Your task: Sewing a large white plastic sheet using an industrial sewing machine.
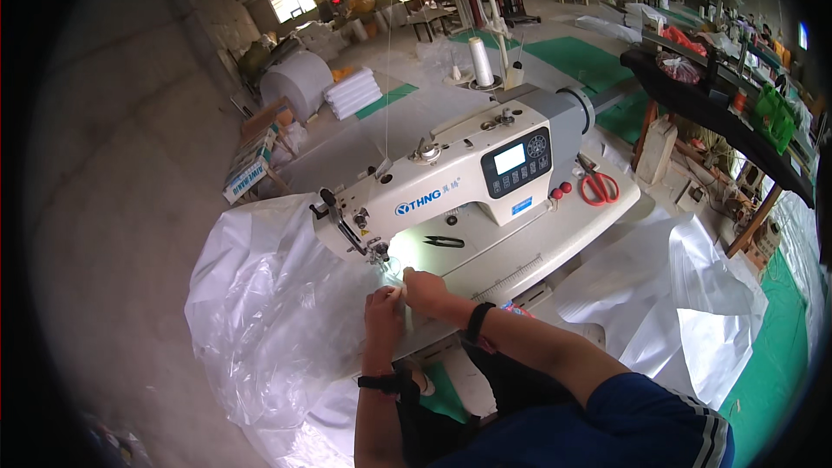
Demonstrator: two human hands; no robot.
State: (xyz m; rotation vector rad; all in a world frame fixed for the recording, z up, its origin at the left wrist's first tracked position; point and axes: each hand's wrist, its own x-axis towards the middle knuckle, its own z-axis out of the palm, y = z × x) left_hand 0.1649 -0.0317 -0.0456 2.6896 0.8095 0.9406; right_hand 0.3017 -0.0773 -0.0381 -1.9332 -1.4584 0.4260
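A white sewing machine with a grey end and a lit display stands in front of me. My left hand is closed at the near side of the needle area, pinching the edge of a white, shiny plastic sheet. Close beside it, my right hand is also closed, its fingertips on the sheet's edge just short of the presser foot. The fingertips are partly hidden, and the light under the needle is glaring. Most of the sheet hangs in folds off the table's left side.
On the machine table lie black thread snips and red-handled scissors, beside red balls. A thread cone stands behind the machine. More white sheeting spreads at the right, near a cluttered black-topped bench.
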